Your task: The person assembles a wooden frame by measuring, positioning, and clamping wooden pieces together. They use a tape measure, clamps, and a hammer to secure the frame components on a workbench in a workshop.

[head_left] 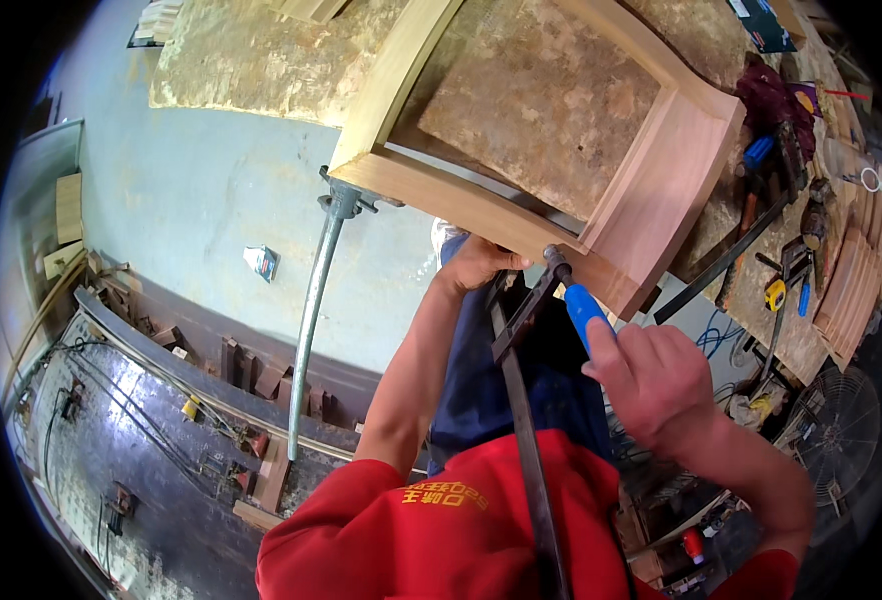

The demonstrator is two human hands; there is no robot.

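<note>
At the blue handle (583, 305) of a dark bar clamp (517, 400), I have my right grip (659, 378) wrapped tight; my left grip (481, 264) touches the near rail, whether clamped I can't tell. The wooden frame (461, 208) lies just beyond both, overhanging the surface (251, 65). Yellow lettering crosses the red shirt (401, 545).

"Where's the light strongest?"
"There's white glare on the dark surface (151, 500), near left; the pale floor (201, 210) looks bright."
"And dimmest?"
"Near right, around the fan (836, 435). Straight edges bend toward a black rim."
</note>
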